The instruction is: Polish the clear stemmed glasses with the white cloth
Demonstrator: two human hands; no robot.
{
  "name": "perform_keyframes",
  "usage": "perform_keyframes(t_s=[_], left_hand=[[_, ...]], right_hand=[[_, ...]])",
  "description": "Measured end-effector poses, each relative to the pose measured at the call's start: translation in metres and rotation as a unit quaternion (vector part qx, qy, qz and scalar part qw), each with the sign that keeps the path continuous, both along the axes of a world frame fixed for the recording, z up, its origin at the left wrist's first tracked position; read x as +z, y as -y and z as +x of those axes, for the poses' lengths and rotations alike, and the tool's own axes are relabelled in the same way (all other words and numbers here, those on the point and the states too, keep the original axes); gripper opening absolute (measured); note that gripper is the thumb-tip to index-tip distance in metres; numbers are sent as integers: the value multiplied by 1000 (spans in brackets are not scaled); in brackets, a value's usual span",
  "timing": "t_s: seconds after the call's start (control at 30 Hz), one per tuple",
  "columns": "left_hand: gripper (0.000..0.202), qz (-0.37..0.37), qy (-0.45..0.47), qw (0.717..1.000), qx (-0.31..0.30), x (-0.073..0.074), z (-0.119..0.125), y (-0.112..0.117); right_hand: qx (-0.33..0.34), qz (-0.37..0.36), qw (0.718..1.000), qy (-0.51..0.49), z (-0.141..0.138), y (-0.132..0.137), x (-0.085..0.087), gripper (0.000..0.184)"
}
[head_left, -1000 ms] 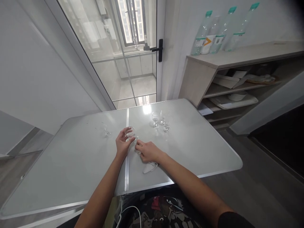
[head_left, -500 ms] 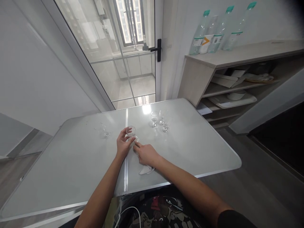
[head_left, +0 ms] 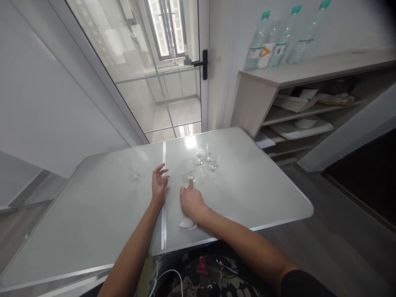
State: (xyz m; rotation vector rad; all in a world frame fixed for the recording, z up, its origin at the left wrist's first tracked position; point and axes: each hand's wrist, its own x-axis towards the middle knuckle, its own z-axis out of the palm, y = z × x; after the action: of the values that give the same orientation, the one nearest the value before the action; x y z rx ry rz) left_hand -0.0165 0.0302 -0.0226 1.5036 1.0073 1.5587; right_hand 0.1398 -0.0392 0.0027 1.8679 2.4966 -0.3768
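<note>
My right hand [head_left: 192,201] reaches forward with its index finger on the foot of a clear stemmed glass [head_left: 192,176], which stands upright on the table. The thumb side is partly hidden and the other fingers are curled under. A white cloth [head_left: 187,223] shows below the wrist; whether those fingers hold part of it I cannot tell. My left hand [head_left: 159,182] is open and holds nothing, fingers spread above the table's seam. Behind the touched glass stand three more stemmed glasses: one round-bowled glass [head_left: 201,156], one glass [head_left: 210,156] and one glass [head_left: 215,165].
Another clear glass [head_left: 136,173] is on the left half of the pale table [head_left: 93,214]. A metal seam [head_left: 163,227] divides the tabletop. To the right, a shelf unit [head_left: 256,97] carries several bottles [head_left: 280,45]. A glass door [head_left: 161,82] stands beyond the table.
The glass that was between both hands has moved right and stands by the other glasses. My left hand has let go of it and opened; my right hand has shifted right with it.
</note>
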Motion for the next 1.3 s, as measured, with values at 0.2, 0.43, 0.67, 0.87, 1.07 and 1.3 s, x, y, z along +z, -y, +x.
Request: perform_keyframes(t_s=[0.2,0.43,0.67,0.87,1.07,1.3], left_hand=[[34,-5,-37,999,0,6,1,3],[32,-6,-48,999,-6,4,0,2],[33,-7,-44,999,10,3,1,1],[33,-9,-38,999,8,2,2,1],[31,-7,-52,999,6,1,1,1],[30,-11,-68,998,4,1,0,0]], right_hand=[[-70,-12,997,20,22,-15,1,27],[-104,-18,994,18,28,-23,3,32],[-113,-23,993,11,30,-27,0,34],[-110,-23,994,7,35,-32,-3,33],[-108,-19,994,7,35,-32,-5,33],[-123,-20,992,7,33,-29,-5,32]])
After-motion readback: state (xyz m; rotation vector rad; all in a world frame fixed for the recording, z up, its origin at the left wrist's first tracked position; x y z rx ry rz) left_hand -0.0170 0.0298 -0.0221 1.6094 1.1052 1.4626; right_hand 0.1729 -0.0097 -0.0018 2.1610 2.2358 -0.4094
